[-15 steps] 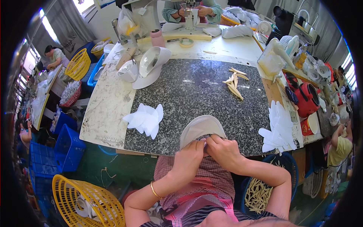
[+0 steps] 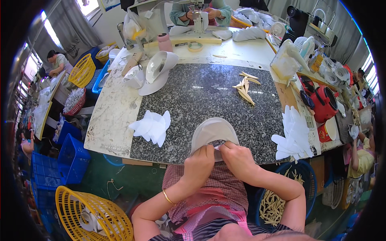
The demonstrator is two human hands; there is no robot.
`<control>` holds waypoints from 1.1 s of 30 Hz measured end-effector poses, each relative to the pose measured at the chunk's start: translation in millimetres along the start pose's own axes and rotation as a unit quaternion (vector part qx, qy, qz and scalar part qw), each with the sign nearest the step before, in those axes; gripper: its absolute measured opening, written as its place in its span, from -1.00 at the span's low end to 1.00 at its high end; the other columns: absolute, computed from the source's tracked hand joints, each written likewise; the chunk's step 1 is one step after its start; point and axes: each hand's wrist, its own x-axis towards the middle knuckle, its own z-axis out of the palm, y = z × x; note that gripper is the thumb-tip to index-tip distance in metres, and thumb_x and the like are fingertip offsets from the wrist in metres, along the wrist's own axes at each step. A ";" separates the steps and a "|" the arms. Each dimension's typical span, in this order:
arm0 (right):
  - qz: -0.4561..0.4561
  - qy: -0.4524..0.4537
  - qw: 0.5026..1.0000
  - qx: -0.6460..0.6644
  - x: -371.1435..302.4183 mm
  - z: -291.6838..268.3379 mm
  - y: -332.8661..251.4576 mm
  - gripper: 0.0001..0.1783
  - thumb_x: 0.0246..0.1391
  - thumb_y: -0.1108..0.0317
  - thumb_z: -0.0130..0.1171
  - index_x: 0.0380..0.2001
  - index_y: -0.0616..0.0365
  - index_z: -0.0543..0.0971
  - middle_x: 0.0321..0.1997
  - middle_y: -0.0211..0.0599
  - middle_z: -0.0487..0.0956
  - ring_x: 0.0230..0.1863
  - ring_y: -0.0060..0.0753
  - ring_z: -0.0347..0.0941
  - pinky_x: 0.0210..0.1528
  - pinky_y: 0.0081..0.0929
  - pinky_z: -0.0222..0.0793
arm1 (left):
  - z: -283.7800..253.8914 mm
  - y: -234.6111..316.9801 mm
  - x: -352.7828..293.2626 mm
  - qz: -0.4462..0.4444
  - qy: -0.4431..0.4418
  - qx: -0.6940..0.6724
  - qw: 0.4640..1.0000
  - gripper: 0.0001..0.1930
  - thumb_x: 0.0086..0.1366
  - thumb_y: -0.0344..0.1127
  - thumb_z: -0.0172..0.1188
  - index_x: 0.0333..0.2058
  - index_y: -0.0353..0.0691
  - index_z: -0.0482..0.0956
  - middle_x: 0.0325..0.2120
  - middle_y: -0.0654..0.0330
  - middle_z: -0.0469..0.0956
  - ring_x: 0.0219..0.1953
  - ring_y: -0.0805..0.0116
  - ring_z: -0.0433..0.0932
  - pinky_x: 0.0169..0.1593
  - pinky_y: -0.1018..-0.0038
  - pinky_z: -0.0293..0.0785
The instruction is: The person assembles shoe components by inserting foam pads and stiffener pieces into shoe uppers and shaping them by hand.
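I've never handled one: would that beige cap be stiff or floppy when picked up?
The beige cap is probably fairly stiff: its far rim curves smoothly, untouched. It's likely light: the left hand and right hand grip only its near side.

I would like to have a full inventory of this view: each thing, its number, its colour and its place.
Table: one, white, centre
Slab: one, speckled black-grey, on table
Beige cap piece: one, over slab's near edge
Leaf-shaped pieces: two piles, white, slab's left and right
Strips: several, beige, slab's far right
Bottle: one, pink, table's far side
Tape roll: one, yellowish, right of bottle
Yellow basket: one, floor, lower left
Blue tub: one, lower right, holding more strips
Background: crowded, too small to count
Left hand: one, fingers on cap piece
Right hand: one, fingers on cap piece
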 end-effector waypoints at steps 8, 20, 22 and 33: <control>-0.149 0.064 0.986 -0.030 -26.7 4.9 15.6 -0.57 -0.04 0.49 0.23 -0.03 0.31 0.54 -0.16 -0.22 0.55 -0.18 -0.21 0.64 -0.27 -0.38 0.63 | 6.6 -12.9 -37.0 0.123 0.028 0.028 0.992 -0.69 0.25 -0.35 0.15 -0.03 -0.21 0.53 -0.25 0.29 0.61 -0.40 0.53 0.67 -0.60 0.61 0.51; -0.227 0.080 0.965 -0.100 -30.5 16.8 20.8 -0.61 -0.03 0.46 0.18 -0.07 0.35 0.54 -0.18 -0.25 0.51 -0.24 -0.40 0.63 -0.31 -0.55 0.62 | 11.1 -16.2 -47.1 0.145 -0.001 0.033 0.989 -0.55 0.16 -0.36 0.19 0.08 -0.16 0.54 -0.07 0.34 0.57 -0.13 0.43 0.61 -0.40 0.61 0.57; -0.220 0.078 0.968 -0.092 -30.8 17.5 19.8 -0.61 -0.03 0.46 0.18 -0.08 0.35 0.53 -0.18 -0.25 0.51 -0.24 -0.40 0.63 -0.31 -0.54 0.62 | 9.3 -17.0 -46.5 0.156 0.003 0.041 0.987 -0.54 0.16 -0.35 0.19 0.08 -0.16 0.54 -0.05 0.33 0.57 -0.09 0.42 0.60 -0.38 0.62 0.57; -0.191 0.082 0.977 -0.044 -30.4 15.7 26.1 -0.56 -0.04 0.45 0.19 -0.01 0.28 0.56 -0.14 -0.31 0.52 -0.14 -0.40 0.63 -0.30 -0.51 0.62 | 2.4 -18.5 -34.9 0.193 0.004 0.091 0.977 -0.59 0.16 -0.33 0.19 0.03 -0.18 0.57 -0.03 0.33 0.57 -0.05 0.46 0.58 -0.39 0.67 0.54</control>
